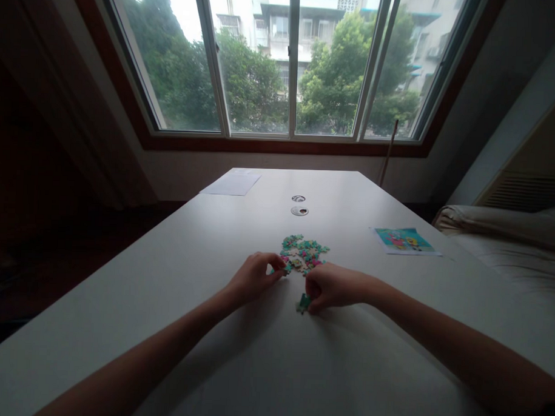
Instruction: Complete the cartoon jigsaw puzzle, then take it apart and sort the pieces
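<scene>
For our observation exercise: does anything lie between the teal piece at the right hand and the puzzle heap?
Nothing visible does. Bare table separates the teal piece at the right hand from the heap; the left hand sits at the heap's left edge.

Two hands work at the one table [326,367]: one left hand [252,279], one right hand [332,287]. I count one heap of puzzle pieces [303,253], its pieces too small and crowded to number, and one separate teal clump [302,303]. Then one printed picture [404,240], one white sheet [231,183] and two round caps [299,210].
</scene>
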